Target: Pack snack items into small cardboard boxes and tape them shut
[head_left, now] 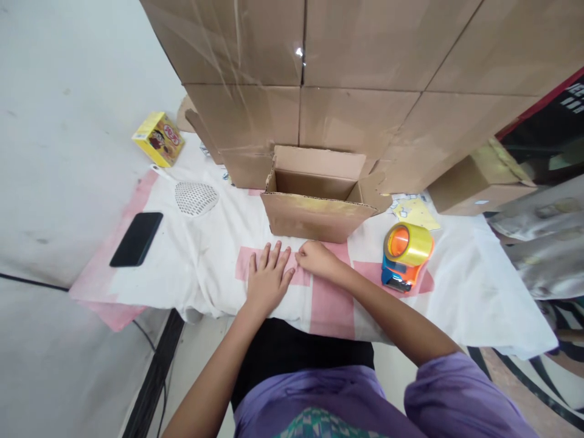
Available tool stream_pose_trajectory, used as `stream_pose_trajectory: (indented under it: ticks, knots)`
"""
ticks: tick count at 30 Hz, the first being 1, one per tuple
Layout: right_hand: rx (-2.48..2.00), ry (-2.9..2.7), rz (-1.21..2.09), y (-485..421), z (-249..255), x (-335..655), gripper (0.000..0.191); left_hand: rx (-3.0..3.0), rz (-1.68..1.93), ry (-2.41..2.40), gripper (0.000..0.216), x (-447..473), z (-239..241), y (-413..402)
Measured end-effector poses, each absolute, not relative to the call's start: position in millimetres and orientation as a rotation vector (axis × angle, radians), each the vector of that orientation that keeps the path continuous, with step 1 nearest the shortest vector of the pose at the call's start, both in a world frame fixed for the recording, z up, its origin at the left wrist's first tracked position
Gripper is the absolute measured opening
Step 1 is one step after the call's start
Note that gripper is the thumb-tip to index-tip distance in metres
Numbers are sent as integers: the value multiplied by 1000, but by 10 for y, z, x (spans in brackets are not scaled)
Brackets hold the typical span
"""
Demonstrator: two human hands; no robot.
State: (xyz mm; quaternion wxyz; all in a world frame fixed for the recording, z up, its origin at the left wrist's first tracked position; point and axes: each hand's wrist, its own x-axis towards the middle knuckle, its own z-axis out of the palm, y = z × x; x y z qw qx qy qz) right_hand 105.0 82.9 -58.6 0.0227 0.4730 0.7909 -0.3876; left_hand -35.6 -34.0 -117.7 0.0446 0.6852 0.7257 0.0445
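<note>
Two bare hands rest on a white-and-pink cloth (332, 304), which is spread over the work surface. The left hand (267, 283) lies palm down, fingers spread, with no object visible in its grasp. The right hand (314, 258) is curled closed beside it; whether it pinches a fold cannot be determined. The cloth is likely light, soft and prone to creasing: press with an open palm, or pinch a loose fold between thumb and forefinger. An open cardboard box (314, 219) stands upright just beyond both hands, before stacked cartons (356, 115). It should handle as light, with fairly stiff walls and bendable flaps; grasp opposite side walls, not the flaps.
</note>
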Motion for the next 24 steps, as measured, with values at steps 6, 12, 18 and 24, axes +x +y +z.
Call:
stream_pose_trajectory:
  ticks: [6, 12, 18, 24]
  knots:
    - [1440, 2434, -1602, 797, -744, 1449, 37, 2059, 121, 2196, 58, -354, -1146, -333]
    - [1485, 2215, -1759, 878, -631, 1803, 33, 2035, 132, 2176, 58, -359, -1153, -329]
    - [1448, 2024, -1968, 875, -202, 2219, 38, 1957, 210, 2124, 57, -360, -1144, -300]
    - [966, 2340, -1755, 688, 56, 1779, 39, 1679, 750, 1660, 57, -513, -868, -370]
